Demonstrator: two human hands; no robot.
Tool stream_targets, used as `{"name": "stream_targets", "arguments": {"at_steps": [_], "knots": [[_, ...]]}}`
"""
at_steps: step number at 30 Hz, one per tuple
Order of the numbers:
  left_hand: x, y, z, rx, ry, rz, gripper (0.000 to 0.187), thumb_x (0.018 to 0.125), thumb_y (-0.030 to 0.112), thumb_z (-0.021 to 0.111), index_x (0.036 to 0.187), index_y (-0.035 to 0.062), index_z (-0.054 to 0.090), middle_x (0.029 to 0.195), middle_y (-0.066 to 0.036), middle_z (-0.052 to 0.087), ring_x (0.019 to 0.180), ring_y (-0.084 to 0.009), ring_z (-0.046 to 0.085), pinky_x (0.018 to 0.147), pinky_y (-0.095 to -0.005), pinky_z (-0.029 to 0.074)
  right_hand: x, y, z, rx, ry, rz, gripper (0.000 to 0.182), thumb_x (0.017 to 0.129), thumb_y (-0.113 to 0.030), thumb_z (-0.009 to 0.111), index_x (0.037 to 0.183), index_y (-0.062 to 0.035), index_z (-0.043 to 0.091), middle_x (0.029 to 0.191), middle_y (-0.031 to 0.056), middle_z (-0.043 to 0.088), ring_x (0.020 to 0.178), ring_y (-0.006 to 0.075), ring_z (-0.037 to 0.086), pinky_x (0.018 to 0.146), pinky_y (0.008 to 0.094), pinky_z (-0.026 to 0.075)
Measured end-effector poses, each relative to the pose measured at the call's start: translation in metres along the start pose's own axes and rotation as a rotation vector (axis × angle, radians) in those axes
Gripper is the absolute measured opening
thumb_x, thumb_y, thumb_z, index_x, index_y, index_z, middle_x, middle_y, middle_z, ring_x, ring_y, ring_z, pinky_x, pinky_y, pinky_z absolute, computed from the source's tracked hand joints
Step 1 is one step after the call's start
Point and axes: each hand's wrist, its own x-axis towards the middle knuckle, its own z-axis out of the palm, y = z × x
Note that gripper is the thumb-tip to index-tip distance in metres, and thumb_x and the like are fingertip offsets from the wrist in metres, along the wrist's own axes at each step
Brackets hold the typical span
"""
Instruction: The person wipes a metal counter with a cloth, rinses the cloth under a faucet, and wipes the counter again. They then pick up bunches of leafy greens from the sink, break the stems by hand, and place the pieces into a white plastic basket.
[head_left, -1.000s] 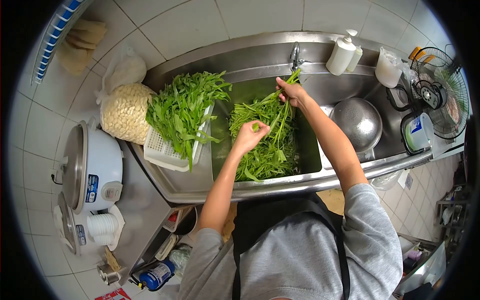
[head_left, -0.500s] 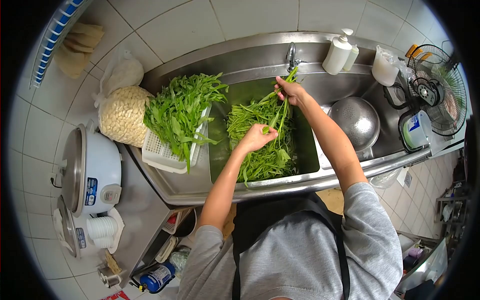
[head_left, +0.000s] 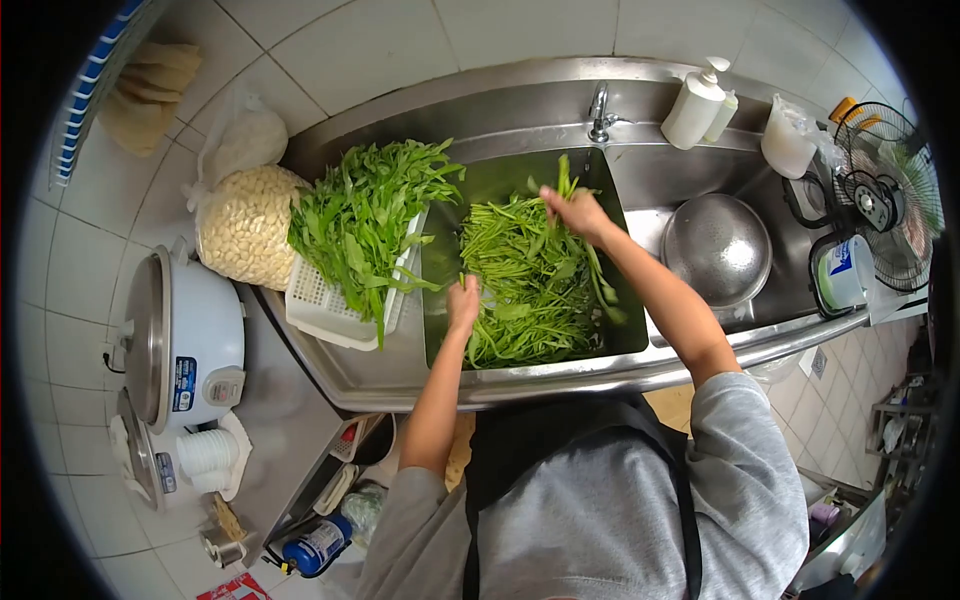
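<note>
2 hands are working apart over the sink basin point(head_left: 502, 170). Right hand point(head_left: 578, 213) is clamping a stem bunch point(head_left: 564, 178), its tail hanging blurred; left hand point(head_left: 463, 303) is curling beside the greens pile point(head_left: 525, 335) in the basin, can't tell on what. Risk: stems could be slipping out if right's grip is too loose.

Kitchen: steel double sink point(head_left: 690, 170) with tap point(head_left: 600, 115), leafy greens point(head_left: 525, 335), upturned colander point(head_left: 717, 250); rice cooker point(head_left: 205, 325); tiled wall point(head_left: 530, 35).

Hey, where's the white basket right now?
In the head view, the white basket sits on the left, heaped with leafy greens, between the plastic bag of pale pieces and the sink basin holding loose greens.
</note>
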Motion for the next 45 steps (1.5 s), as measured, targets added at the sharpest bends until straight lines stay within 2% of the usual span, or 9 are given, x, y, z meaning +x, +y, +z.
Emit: {"name": "stream_targets", "arguments": {"at_steps": [6, 9, 12, 15, 24, 26, 28, 32, 45], "knots": [[-0.01, 0.01, -0.022, 0.228, 0.022, 0.122, 0.039, 0.087, 0.036, 0.048, 0.068, 0.0028, 0.056, 0.055, -0.004, 0.055, 0.051, -0.0133, 0.049, 0.055, -0.0302, 0.039, -0.046, 0.104, 0.111, -0.914, -0.461, -0.147, 0.061, 0.073, -0.057, 0.062, 0.089, 0.0015, 0.064, 0.091, 0.0178, 0.063, 0.08, 0.0247, 0.062, 0.069, 0.0363, 0.049], [-0.012, -0.001, -0.027, 0.195, 0.028, 0.097, 0.042, 0.087, 0.039, 0.05, 0.077, -0.0004, 0.059, 0.056, -0.007, 0.059, 0.053, -0.0142, 0.054, 0.056, -0.0307, 0.042, -0.01, 0.134, 0.127, -1.078, -1.014, -0.009, 0.06, 0.074, -0.051, 0.064, 0.1, 0.0027, 0.061, 0.102, 0.0202, 0.06, 0.092, 0.0271, 0.059, 0.076, 0.0371, 0.048], [-0.018, -0.001, -0.032, 0.216, -0.051, 0.025, 0.04, 0.084, 0.039, 0.055, 0.079, -0.0006, 0.058, 0.052, -0.007, 0.057, 0.048, -0.013, 0.054, 0.048, -0.0283, 0.042, 0.051, 0.138, 0.11, -0.971, -0.605, 0.38, 0.039, 0.08, -0.032, 0.061, 0.1, 0.0007, 0.06, 0.1, 0.0187, 0.06, 0.093, 0.0271, 0.059, 0.077, 0.0365, 0.048], [-0.027, -0.007, -0.032, 0.12, -0.094, -0.028, 0.034, 0.082, 0.034, 0.06, 0.077, 0.0001, 0.057, 0.053, -0.007, 0.057, 0.049, -0.0135, 0.056, 0.046, -0.0275, 0.041, 0.126, 0.163, 0.106, -0.999, -0.142, 0.166, 0.024, 0.081, -0.017, 0.058, 0.1, -0.0015, 0.057, 0.105, 0.0162, 0.058, 0.097, 0.0264, 0.057, 0.076, 0.0363, 0.05], [-0.024, -0.01, -0.027, 0.233, -0.216, 0.077, 0.031, 0.086, 0.03, 0.057, 0.078, -0.0002, 0.06, 0.058, -0.003, 0.058, 0.051, -0.0065, 0.051, 0.047, -0.0235, 0.04, 0.196, 0.194, 0.106, -0.904, -0.04, 0.112, 0.016, 0.075, -0.015, 0.061, 0.09, -0.0094, 0.065, 0.093, 0.0127, 0.063, 0.086, 0.0291, 0.061, 0.072, 0.0397, 0.05], [-0.024, 0.009, -0.025, 0.216, -0.335, -0.21, 0.036, 0.085, 0.035, 0.057, 0.077, 0.0004, 0.059, 0.063, -0.011, 0.062, 0.062, -0.0174, 0.06, 0.06, -0.0305, 0.045, 0.192, 0.16, 0.073, -0.729, -0.184, 0.023, 0.018, 0.072, -0.017, 0.066, 0.087, -0.0079, 0.066, 0.08, 0.0144, 0.065, 0.076, 0.0293, 0.063, 0.068, 0.0404, 0.05], [-0.024, 0.004, -0.014, 0.132, -0.267, 0.021, 0.035, 0.084, 0.036, 0.058, 0.076, 0.0015, 0.058, 0.061, -0.01, 0.059, 0.056, -0.0165, 0.055, 0.057, -0.0304, 0.044, 0.192, 0.135, 0.037, -0.61, -0.323, -0.26, 0.018, 0.072, -0.017, 0.068, 0.084, -0.0043, 0.065, 0.074, 0.0138, 0.065, 0.066, 0.0211, 0.063, 0.059, 0.0354, 0.05], [-0.015, 0.035, -0.002, 0.316, -0.298, 0.113, 0.035, 0.08, 0.036, 0.062, 0.079, 0.0009, 0.06, 0.06, -0.003, 0.055, 0.055, -0.0101, 0.049, 0.056, -0.0286, 0.041, 0.17, 0.054, -0.004, -0.395, -0.453, -0.036, 0.015, 0.077, -0.015, 0.067, 0.074, -0.002, 0.06, 0.061, 0.0029, 0.059, 0.051, 0.0079, 0.054, 0.046, 0.0246, 0.045], [-0.019, 0.131, 0.003, 0.386, -0.171, 0.324, 0.033, 0.081, 0.035, 0.062, 0.084, 0.0021, 0.064, 0.057, -0.005, 0.055, 0.053, -0.0095, 0.047, 0.052, -0.0285, 0.04, 0.087, -0.067, -0.037, -0.148, -0.515, -0.203, 0.022, 0.084, -0.022, 0.061, 0.076, -0.0034, 0.051, 0.062, 0.003, 0.056, 0.054, 0.0095, 0.056, 0.047, 0.0216, 0.047]]}}
